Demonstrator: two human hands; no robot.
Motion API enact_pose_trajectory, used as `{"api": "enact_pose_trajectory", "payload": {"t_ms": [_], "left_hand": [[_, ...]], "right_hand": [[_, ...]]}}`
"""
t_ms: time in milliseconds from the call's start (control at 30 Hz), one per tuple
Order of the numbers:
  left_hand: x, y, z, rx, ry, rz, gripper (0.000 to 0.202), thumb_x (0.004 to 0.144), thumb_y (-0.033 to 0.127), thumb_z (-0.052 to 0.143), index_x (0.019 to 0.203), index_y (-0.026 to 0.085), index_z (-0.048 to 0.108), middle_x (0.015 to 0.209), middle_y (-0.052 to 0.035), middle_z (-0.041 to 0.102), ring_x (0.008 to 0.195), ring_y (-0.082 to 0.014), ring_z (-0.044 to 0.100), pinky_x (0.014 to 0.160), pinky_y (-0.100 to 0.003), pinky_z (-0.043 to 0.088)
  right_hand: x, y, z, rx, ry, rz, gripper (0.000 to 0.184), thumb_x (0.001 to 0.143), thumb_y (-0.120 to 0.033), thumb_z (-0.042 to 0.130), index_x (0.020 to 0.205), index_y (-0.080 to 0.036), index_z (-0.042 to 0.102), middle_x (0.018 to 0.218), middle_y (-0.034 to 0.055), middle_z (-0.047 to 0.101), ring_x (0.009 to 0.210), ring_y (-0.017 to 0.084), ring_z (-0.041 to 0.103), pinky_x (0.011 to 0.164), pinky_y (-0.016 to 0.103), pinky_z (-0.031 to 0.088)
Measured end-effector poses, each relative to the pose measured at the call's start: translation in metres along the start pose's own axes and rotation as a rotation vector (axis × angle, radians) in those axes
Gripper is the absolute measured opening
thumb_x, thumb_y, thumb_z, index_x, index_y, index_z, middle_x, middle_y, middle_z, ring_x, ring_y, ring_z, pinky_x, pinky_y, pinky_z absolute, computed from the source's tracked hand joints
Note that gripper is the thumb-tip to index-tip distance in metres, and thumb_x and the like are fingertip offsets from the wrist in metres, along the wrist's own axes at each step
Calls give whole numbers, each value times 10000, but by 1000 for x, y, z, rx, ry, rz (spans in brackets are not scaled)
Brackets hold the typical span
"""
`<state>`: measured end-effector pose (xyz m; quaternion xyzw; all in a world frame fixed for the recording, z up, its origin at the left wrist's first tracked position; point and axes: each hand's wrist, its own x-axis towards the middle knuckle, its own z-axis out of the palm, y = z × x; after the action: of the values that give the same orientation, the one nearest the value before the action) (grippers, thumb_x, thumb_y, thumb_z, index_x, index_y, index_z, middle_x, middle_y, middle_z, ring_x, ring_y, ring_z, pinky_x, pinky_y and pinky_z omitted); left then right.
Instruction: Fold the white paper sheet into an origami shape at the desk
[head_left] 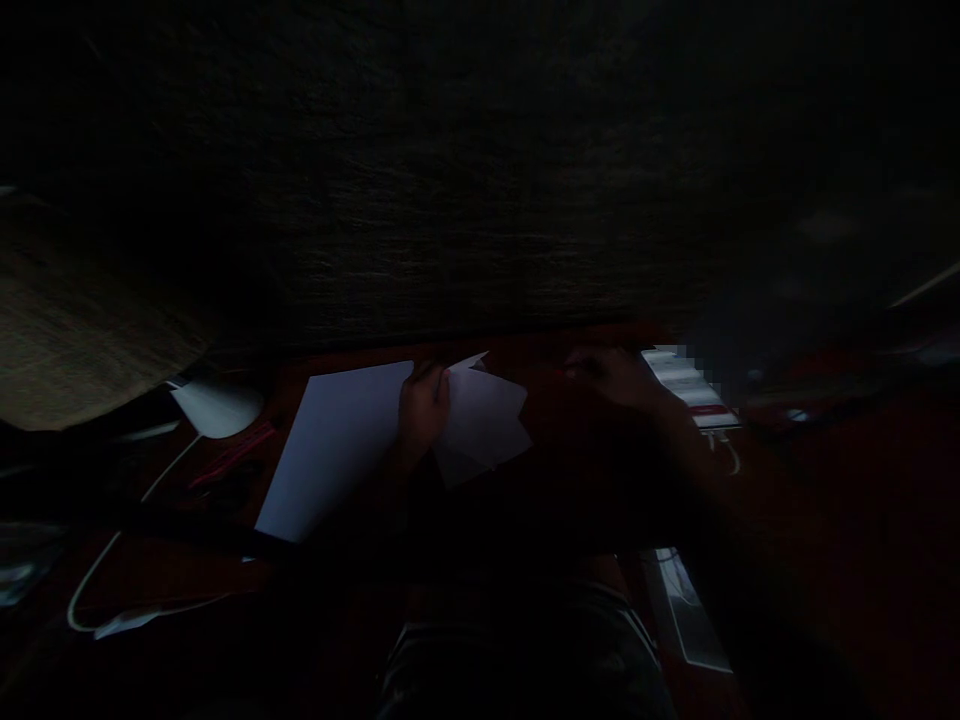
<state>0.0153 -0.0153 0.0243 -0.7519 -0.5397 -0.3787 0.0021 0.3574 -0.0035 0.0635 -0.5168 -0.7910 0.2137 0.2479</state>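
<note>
Two hands: left hand (424,405) pinches folded paper (486,422) beside flat sheet (334,450); right hand (616,377), I cannot tell.

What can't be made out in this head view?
- Left hand, between the large flat white paper sheet and the folded white paper sheets: darkness hides whether it grips anything.
- Right hand: fingers lost in shadow, so the grip is unclear.
- White striped flat object beside it: far end pixelated, identity unclear.
- Thin white cable: its ends vanish into darkness.
- Upper half of the view: nearly black.
</note>
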Motion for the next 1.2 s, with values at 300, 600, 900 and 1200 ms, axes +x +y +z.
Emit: {"api": "enact_pose_trajectory", "payload": {"t_ms": [300,600,900,1200], "left_hand": [[-3,7,3,-123,-70,75,346,1002,149,455,1214,209,722,1273,-74,734,1191,-241,684,1056,-414,559],[-3,8,2,-62,-85,5,351,1017,189,436,1189,229,739,1239,-59,750,1168,-237,691,1040,-415,575],[-15,34,-4,-54,-244,161,375,1004,226,483,1316,248,690,1421,-56,674,1294,-256,639,1121,-441,508],[-29,7,-7,12,-354,106,432,1000,461,552,1349,212,606,1434,-129,615,1372,-313,544,1186,-506,410]], "right_hand": [[-1,-35,12,-157,15,11,221,979,-248,597,1100,-211,778,1168,104,787,1010,263,733,860,338,516],[-4,-31,7,-146,-114,-39,176,974,-230,618,1064,-215,768,1114,69,788,964,228,727,818,299,500],[0,-63,49,-244,-120,30,261,1035,-203,529,1234,-183,697,1290,125,734,1128,252,704,910,330,515],[-2,-74,68,-365,-223,100,310,1056,-299,491,1319,-167,592,1291,174,718,1073,282,728,816,337,530]]}}
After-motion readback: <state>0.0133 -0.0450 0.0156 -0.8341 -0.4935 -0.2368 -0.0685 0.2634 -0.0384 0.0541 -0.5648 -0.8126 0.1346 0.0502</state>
